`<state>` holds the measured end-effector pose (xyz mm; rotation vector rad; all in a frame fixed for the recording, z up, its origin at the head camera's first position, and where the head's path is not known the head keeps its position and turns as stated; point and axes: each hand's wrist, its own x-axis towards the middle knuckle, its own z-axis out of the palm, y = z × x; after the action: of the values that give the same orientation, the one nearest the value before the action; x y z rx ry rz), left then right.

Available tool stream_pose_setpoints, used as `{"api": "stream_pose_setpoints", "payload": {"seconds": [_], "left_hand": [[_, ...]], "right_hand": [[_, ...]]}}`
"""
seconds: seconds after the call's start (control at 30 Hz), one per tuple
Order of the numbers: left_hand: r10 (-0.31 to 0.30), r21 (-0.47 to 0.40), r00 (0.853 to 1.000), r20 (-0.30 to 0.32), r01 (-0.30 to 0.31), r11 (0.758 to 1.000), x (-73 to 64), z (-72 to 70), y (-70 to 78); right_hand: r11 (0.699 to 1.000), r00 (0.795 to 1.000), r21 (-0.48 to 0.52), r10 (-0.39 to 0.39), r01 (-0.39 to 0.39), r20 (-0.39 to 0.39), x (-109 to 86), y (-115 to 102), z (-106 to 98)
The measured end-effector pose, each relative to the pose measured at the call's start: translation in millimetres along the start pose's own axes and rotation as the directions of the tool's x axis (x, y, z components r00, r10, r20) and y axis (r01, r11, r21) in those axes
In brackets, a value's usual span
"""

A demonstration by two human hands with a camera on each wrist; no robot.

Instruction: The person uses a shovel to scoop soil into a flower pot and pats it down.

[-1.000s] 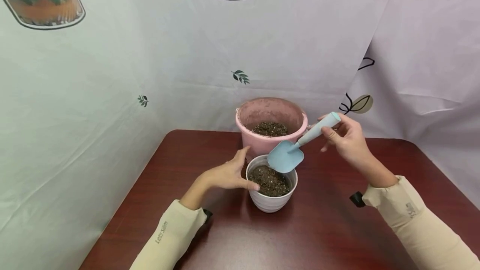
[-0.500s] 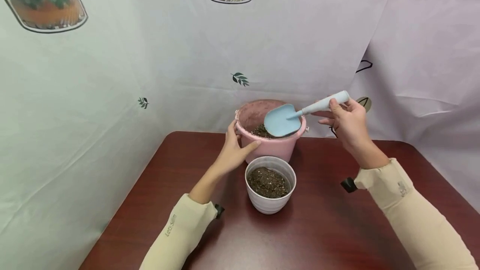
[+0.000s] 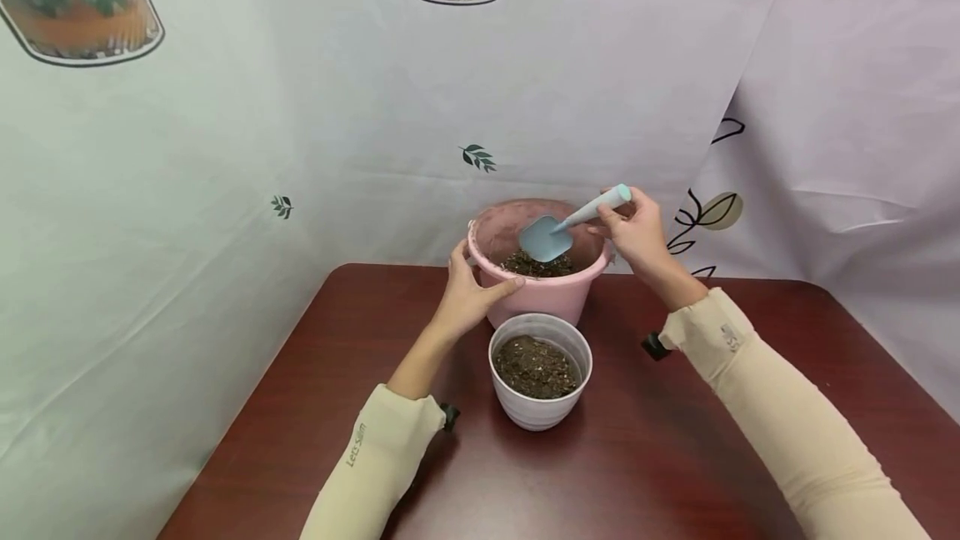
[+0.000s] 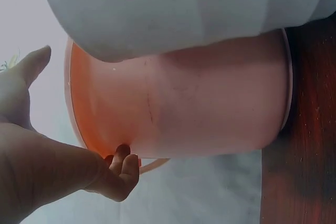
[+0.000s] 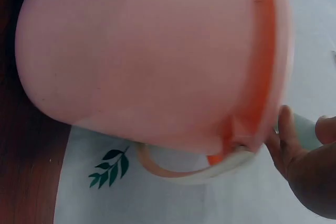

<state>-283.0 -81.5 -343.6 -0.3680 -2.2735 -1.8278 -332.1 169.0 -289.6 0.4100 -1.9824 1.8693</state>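
Your right hand (image 3: 637, 232) grasps the blue trowel (image 3: 546, 240), tilted over the soil (image 3: 551, 269) in the pink bucket (image 3: 551, 297) between your hands; your left hand (image 3: 467, 298) holds that bucket's side. A loose pinch might let the trowel twist; a hard pull could shove the bucket into the white pot (image 3: 536, 413), nearer you than your left hand.

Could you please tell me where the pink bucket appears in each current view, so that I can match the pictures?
Head: the pink bucket is just right of centre, behind the white pot.
Left wrist: sideways across the middle, rim to the left.
Right wrist: sideways, filling the upper left and centre, rim to the right.
Shared landmark: the dark red table under the bucket.
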Motion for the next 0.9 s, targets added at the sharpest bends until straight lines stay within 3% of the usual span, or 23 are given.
{"api": "stream_pose_setpoints", "payload": {"seconds": [0.3,0.53,0.67,0.9], "left_hand": [[0.032,0.019,0.999,0.024,-0.033,0.999,2.8,-2.9,-6.3],[0.036,0.041,0.999,0.022,-0.037,0.998,2.5,-1.7,-7.0],[0.039,0.064,0.999,0.004,-0.040,0.997,3.3,-0.5,-7.0],[0.002,0.117,1.000,-0.023,0.001,0.993,1.1,-1.0,-6.3]], "right_hand": [[0.995,0.998,-0.099,-0.022,0.028,0.058,15.4,13,14],[0.967,0.995,-0.245,-0.043,0.064,0.092,15.0,19,16],[0.935,0.992,-0.342,-0.059,0.095,0.116,14.7,17,17],[0.838,0.986,-0.534,-0.027,0.111,0.163,14.0,15,19]]}}
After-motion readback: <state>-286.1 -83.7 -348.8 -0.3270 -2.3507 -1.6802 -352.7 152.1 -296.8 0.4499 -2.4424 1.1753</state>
